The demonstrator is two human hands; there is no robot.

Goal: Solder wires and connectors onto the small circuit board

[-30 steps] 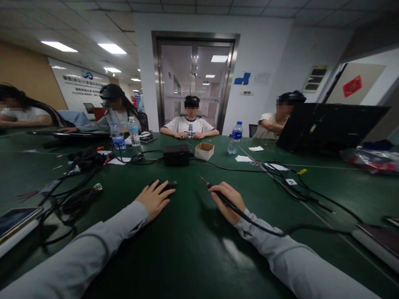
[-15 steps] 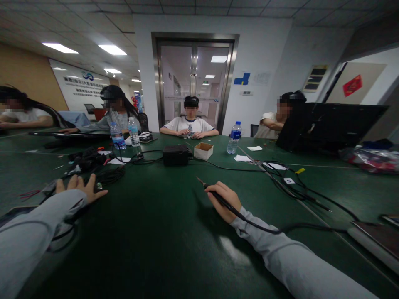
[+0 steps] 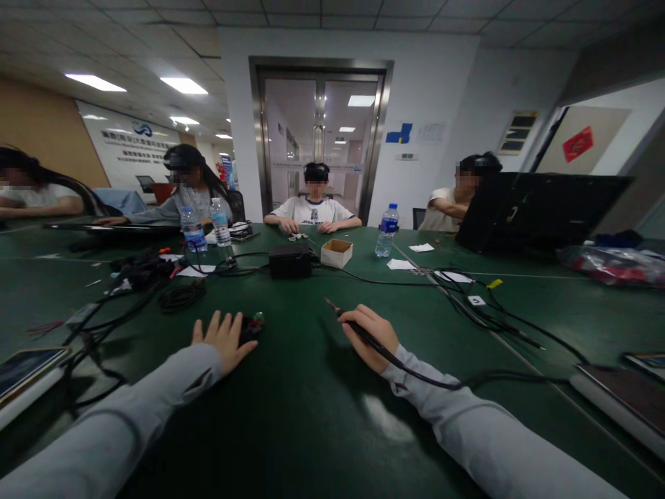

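Note:
My right hand [image 3: 373, 335] rests on the green table [image 3: 312, 416] and grips a black soldering iron [image 3: 347, 321] like a pen, its tip pointing up and to the left, its cord trailing back along my sleeve. My left hand [image 3: 222, 337] lies flat with fingers spread, its fingertips touching a small dark part with red and green bits [image 3: 251, 324]. Both arms wear grey sleeves.
A black box [image 3: 289, 260], a small cardboard box [image 3: 337, 252] and water bottles [image 3: 385, 231] stand further back. Cable bundles [image 3: 179, 296] lie left, wires [image 3: 483, 312] right. A tablet [image 3: 23, 367] sits at the left edge. Several people sit round the table.
My left hand came back from the cables on the left toward the middle, bringing the small dark part with it. The right hand with the soldering iron stayed nearly still.

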